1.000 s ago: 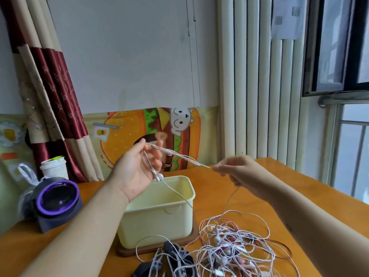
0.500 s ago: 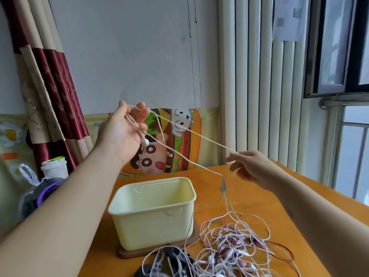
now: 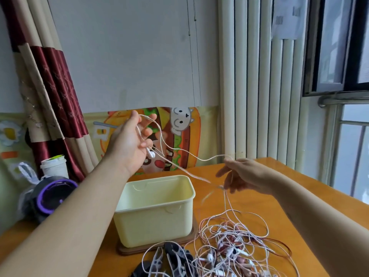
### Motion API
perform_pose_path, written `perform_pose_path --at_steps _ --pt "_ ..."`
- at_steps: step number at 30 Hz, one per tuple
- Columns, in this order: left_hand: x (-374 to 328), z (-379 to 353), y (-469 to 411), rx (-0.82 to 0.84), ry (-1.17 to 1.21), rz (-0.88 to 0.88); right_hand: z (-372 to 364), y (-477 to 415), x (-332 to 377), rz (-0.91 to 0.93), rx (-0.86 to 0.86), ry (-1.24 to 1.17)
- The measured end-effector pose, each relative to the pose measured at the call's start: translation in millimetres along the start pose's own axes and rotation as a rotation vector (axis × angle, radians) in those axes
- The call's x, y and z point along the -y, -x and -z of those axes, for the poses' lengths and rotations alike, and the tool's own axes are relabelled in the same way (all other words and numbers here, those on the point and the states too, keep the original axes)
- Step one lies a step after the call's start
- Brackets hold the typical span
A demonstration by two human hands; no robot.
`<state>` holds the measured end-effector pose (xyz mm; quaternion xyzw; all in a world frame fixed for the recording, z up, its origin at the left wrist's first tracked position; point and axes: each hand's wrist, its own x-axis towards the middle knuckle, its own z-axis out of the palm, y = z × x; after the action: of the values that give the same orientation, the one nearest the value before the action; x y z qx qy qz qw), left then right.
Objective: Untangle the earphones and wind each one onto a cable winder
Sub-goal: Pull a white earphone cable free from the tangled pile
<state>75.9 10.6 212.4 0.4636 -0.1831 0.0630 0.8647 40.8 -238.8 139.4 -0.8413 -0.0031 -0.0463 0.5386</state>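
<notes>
1. The left hand (image 3: 129, 140) was raised above the box, palm towards the camera, its fingers half curled round a white earphone cable (image 3: 180, 150) that looped over the fingertips.
2. An earbud (image 3: 152, 154) on that cable hung just below the hand's lower fingers.
3. From the left hand two strands of the cable ran rightward and down to the right hand (image 3: 246, 174).
4. The right hand was held lower, over the table, its fingers loosely extended towards the left. The upper strand met its top fingertips and the lower strand passed its lower fingers. Motion blur hid whether they pinched it.
5. Below the right hand the cable dropped into the tangled earphones (image 3: 235, 246), a heap of white and reddish wires on the orange wooden table (image 3: 265, 198).
6. Black and white cable winders (image 3: 172, 260) lay at the near edge, touching the heap's left side, with wires lying over them.
7. A pale yellow plastic box (image 3: 155, 214) stood open on a dark wooden base (image 3: 124, 251), under the stretched cable.
8. Far left stood a purple-rimmed black device (image 3: 52, 194) and a white cup (image 3: 54, 166), before a red and cream curtain (image 3: 52, 86).
</notes>
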Motion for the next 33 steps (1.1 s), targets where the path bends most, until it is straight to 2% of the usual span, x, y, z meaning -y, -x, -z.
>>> perform_pose_path --at_steps 3,5,9,13,16,18,21,24,26,30,33 --pt "1 -3 5 0.046 -0.019 -0.005 -6 2 -7 -0.048 -0.006 0.049" --pt "3 -4 8 0.058 -0.027 0.007 -11 2 -10 -0.056 0.060 -0.050" --pt "9 -2 11 0.049 -0.012 0.040 -16 4 -8 -0.006 0.020 -0.192" --pt "14 -1 12 0.028 -0.006 0.068 -16 2 -6 0.135 -0.150 -0.011" --pt "21 -3 14 0.017 -0.032 0.077 -15 2 -5 0.106 -0.081 -0.063" --pt "29 -2 17 0.047 -0.145 0.076 -14 1 -5 0.114 -0.097 -0.060" --pt "47 1 25 0.139 -0.435 0.121 -14 1 -2 0.131 -0.109 -0.109" --pt "68 0 39 0.255 -0.799 0.172 -12 7 5 0.131 -0.055 -0.211" --pt "81 -5 48 0.360 -0.953 0.209 -11 10 10 0.134 -0.006 -0.300" --pt "107 -15 60 0.550 -0.979 0.263 -12 14 19 0.133 0.060 -0.397" --pt "115 -18 61 0.584 -0.949 0.198 -9 18 21 0.137 0.040 -0.412"
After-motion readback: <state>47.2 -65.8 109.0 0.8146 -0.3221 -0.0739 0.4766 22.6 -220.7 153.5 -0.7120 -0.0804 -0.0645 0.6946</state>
